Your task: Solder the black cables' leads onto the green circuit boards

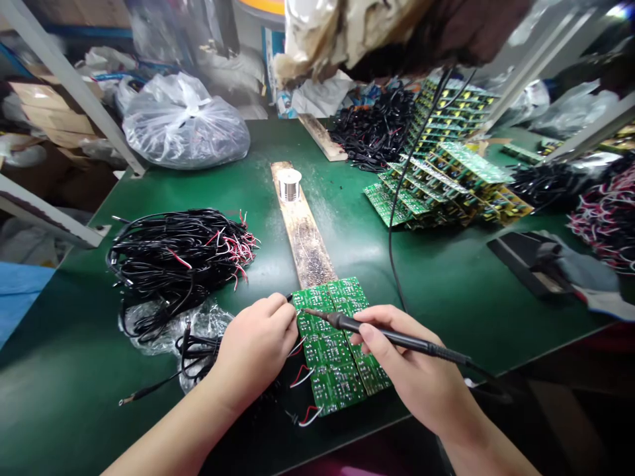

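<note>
A green circuit board panel [342, 357] lies on the near end of a scorched wooden strip [303, 231]. My right hand [411, 370] grips a black soldering iron [391, 336] like a pen, its tip touching the panel's upper left edge. My left hand [258, 347] is closed at that same edge, pinching a thin black cable against the board. Red and white wire ends [302, 377] stick out along the panel's left side.
A bundle of black cables [173, 254] lies at the left on the green table [446, 277], a solder spool [289, 184] stands on the strip. Stacked green boards [441, 185], more cable piles [374, 129] and a clear plastic bag [183, 122] sit behind.
</note>
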Tool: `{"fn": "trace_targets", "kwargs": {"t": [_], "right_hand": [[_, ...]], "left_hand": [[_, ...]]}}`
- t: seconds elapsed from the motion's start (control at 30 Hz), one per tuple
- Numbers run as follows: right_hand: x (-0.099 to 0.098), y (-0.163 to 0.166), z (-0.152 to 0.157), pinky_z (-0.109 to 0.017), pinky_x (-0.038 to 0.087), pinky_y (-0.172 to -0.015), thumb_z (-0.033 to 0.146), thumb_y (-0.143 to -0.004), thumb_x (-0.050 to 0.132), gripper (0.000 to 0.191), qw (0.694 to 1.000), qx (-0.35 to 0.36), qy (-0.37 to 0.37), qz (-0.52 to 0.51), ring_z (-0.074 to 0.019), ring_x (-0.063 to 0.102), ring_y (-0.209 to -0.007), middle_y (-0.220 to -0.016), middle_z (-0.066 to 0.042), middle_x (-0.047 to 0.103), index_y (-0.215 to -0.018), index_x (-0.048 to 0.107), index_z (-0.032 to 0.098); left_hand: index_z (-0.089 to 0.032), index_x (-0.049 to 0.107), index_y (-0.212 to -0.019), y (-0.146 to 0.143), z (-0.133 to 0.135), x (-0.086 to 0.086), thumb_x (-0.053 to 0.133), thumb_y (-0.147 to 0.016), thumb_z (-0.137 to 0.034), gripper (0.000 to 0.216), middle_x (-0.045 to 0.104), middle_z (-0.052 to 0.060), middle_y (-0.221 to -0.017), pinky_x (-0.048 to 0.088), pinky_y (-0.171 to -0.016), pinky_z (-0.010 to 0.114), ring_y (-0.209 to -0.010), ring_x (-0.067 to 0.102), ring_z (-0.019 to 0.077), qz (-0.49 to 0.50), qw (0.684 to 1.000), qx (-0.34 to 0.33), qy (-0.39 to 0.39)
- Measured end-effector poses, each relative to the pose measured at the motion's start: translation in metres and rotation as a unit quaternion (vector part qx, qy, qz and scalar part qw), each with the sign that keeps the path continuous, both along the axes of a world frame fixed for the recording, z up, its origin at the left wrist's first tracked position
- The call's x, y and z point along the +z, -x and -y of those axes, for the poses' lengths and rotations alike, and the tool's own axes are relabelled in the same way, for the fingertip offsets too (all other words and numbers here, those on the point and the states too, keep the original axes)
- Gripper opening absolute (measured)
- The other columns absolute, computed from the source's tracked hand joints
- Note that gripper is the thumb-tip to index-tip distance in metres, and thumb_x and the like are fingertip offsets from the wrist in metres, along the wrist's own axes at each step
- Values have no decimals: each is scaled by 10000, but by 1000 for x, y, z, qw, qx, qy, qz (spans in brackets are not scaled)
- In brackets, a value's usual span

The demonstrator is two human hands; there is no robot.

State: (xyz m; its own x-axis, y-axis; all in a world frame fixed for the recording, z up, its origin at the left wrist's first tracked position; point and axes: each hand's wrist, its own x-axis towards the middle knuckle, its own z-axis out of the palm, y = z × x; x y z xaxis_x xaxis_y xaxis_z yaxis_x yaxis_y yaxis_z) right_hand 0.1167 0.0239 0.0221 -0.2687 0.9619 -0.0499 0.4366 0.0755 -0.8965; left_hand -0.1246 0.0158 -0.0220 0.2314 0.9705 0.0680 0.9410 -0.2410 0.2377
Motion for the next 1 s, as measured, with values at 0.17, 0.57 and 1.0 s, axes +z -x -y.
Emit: {"fn": "trace_targets", "kwargs": {"t": [0.17, 0.57, 1.0], "right_hand": [[2, 1, 0, -260, 576, -670, 372, -1010, 565, 168, 1000, 13, -14, 24, -151, 703, -765, -849, 4, 735, -1056, 672, 251], [-7, -10, 4, -270, 609, -709, 314, -993, 615, 149, 992, -53, -110, -1, -155, 729, -785, -919, -5, 750, -1114, 684, 259], [-67, -54, 15, -374, 578, -754, 299, -1010, 567, 219, 944, -212, -253, 33, -175, 671, -789, -1041, -46, 679, -1210, 636, 241]], "left_hand": [[-221, 625, -910, -1, 0, -1, 443, -1040, -287, 233, 613, 38, -943, 445, -751, 343, -836, 590, 193, -15, 1000, 2, -2], [-219, 609, -872, -3, -1, -3, 447, -1034, -296, 241, 607, 35, -915, 433, -703, 341, -805, 585, 190, -22, 1000, 12, -9], [-221, 609, -864, -7, -1, -4, 456, -1024, -280, 230, 612, 38, -920, 459, -728, 335, -812, 595, 190, -10, 1000, 23, -7]]}}
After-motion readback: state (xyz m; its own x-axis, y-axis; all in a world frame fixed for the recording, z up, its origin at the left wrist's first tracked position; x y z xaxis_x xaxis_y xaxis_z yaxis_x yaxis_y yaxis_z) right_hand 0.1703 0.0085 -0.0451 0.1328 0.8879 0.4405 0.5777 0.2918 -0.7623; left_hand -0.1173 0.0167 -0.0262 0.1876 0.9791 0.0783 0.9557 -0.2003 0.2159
